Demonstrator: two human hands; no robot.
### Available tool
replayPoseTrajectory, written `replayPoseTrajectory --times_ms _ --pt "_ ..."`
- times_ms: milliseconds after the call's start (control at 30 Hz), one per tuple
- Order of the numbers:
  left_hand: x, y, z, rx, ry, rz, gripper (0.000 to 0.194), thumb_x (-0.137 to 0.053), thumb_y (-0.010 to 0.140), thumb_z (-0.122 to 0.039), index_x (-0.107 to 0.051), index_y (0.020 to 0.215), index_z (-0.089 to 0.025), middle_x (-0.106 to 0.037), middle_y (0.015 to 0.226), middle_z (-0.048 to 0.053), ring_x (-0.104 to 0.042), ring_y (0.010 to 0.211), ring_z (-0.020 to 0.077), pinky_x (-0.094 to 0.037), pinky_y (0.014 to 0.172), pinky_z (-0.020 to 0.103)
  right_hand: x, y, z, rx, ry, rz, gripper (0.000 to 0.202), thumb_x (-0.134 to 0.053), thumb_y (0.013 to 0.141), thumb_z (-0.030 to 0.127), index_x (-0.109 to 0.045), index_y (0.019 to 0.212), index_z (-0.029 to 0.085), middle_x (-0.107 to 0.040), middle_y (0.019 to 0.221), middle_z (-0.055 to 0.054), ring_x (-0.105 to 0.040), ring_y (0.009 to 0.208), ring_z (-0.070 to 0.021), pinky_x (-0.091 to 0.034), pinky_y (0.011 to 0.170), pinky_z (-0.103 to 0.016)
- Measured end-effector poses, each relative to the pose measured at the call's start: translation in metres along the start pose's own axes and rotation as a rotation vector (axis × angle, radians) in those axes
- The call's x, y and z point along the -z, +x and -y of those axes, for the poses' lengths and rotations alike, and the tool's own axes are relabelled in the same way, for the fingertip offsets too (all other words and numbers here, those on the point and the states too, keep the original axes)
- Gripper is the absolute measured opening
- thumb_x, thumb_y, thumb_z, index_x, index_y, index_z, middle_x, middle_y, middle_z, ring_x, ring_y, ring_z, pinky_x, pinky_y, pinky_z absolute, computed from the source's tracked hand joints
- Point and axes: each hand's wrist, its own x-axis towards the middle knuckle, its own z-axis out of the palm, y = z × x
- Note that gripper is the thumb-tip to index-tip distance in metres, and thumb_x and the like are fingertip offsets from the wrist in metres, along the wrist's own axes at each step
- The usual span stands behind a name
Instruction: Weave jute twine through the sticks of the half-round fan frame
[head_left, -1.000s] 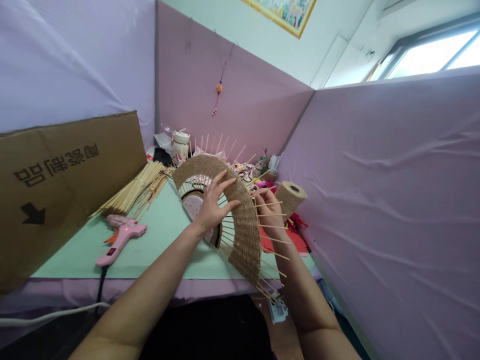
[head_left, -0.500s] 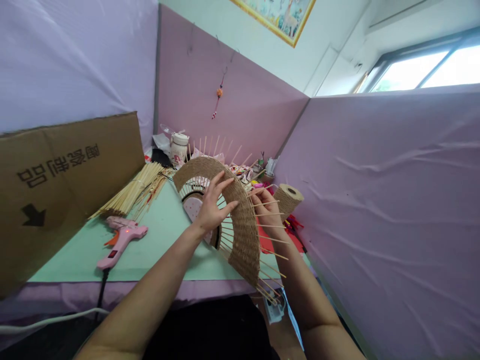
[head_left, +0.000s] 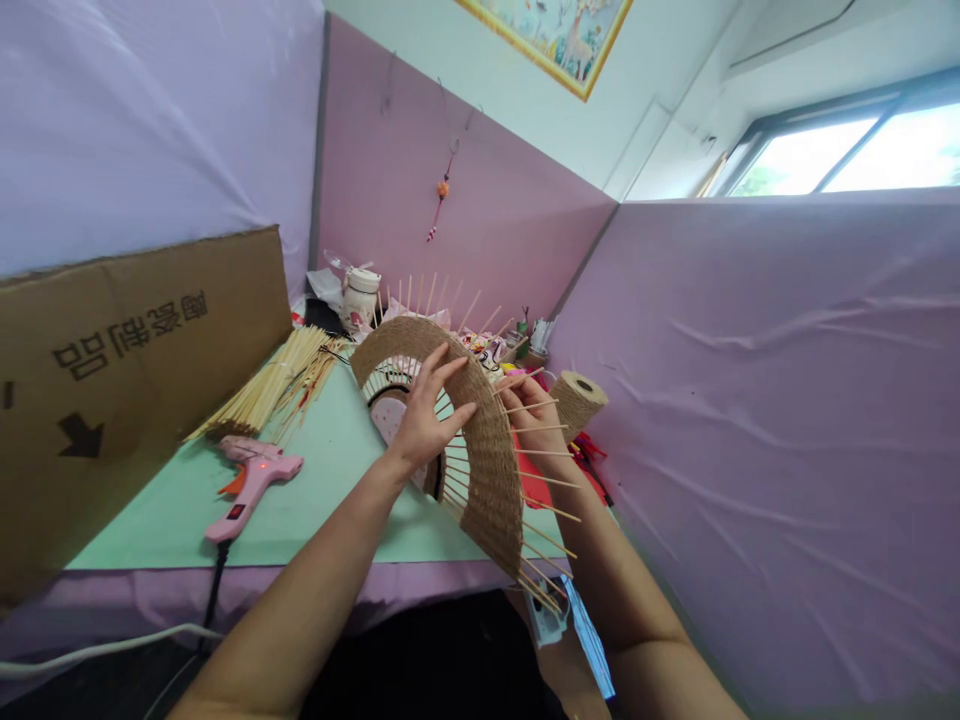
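Observation:
A fan-shaped piece [head_left: 491, 475] woven from brown twisted cord stands tilted over the table, with thin wooden sticks [head_left: 551, 478] jutting past its outer edge. Toward its centre the bare sticks meet a pink half-round panel [head_left: 386, 412] with a dark rim. My left hand [head_left: 426, 422] lies on the front of the weave, fingers spread. At the outer edge, my right hand [head_left: 531, 418] pinches with thumb and forefinger around one stick; its other fingers are partly behind the sticks. Just beyond it is a roll of brown cord [head_left: 581, 402].
On the left lie a pink glue gun [head_left: 255, 485] with a lit orange light and a bundle of sticks [head_left: 262, 390], beside a cardboard sheet [head_left: 142, 390]. A white jar [head_left: 361, 295] and small clutter stand at the back. Red material [head_left: 534, 485] lies under my right hand.
The view has shifted slightly, so the table things appear a little further right and lower. Both hands keep their places on the woven fan.

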Motion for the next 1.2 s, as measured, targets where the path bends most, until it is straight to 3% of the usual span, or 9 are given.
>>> replayPoseTrajectory --times_ms 167,300,533,867,1200 --pt "0.001 0.0 -0.008 0.04 -0.01 0.01 0.052 -0.061 0.082 -0.032 -0.048 0.131 -0.025 -0.034 0.152 0.011 -0.03 0.142 0.0277 -0.026 0.115 0.051 0.002 -0.004 0.005 0.013 -0.094 -0.004 0.027 -0.062 0.081 0.049 -0.058 0.083 0.022 -0.061 0.078 0.0 -0.056 0.071 -0.0134 -0.047 0.064 -0.026" --pt "-0.002 0.0 -0.014 0.093 -0.003 -0.016 0.051 -0.063 0.081 -0.036 -0.048 0.129 -0.025 -0.036 0.15 0.011 -0.032 0.141 0.0278 -0.026 0.115 0.05 0.007 -0.007 0.015 0.017 -0.237 -0.011 0.02 -0.061 0.084 0.041 -0.059 0.081 0.021 -0.057 0.07 0.002 -0.05 0.059 -0.011 -0.042 0.055 -0.023" --pt "-0.01 0.003 -0.03 0.215 -0.026 -0.034 0.059 -0.072 0.073 -0.042 -0.046 0.122 -0.023 -0.036 0.149 0.013 -0.036 0.138 0.0283 -0.029 0.113 0.048 0.017 -0.009 0.031 0.018 -0.398 -0.012 0.024 -0.068 0.078 0.04 -0.06 0.071 0.019 -0.056 0.062 0.002 -0.044 0.055 -0.0099 -0.035 0.053 -0.024" --pt "-0.017 0.002 -0.04 0.273 0.016 -0.042 0.073 -0.079 0.062 -0.053 -0.044 0.12 -0.025 -0.034 0.149 0.014 -0.035 0.137 0.0336 -0.029 0.11 0.054 0.028 -0.013 0.061 -0.391 -0.072 0.053 0.035 -0.077 0.067 0.047 -0.058 0.065 0.018 -0.045 0.047 0.007 -0.032 0.039 -0.0051 -0.021 0.039 -0.022" --pt "-0.019 -0.002 -0.047 0.27 0.074 -0.055 0.073 -0.079 0.062 -0.053 -0.044 0.12 -0.026 -0.033 0.15 0.014 -0.035 0.136 0.0347 -0.029 0.109 0.055 0.025 -0.02 0.068 -0.471 0.02 0.118 0.033 -0.077 0.068 0.047 -0.065 0.073 0.016 -0.047 0.046 0.006 -0.035 0.039 -0.0054 -0.021 0.039 -0.021"
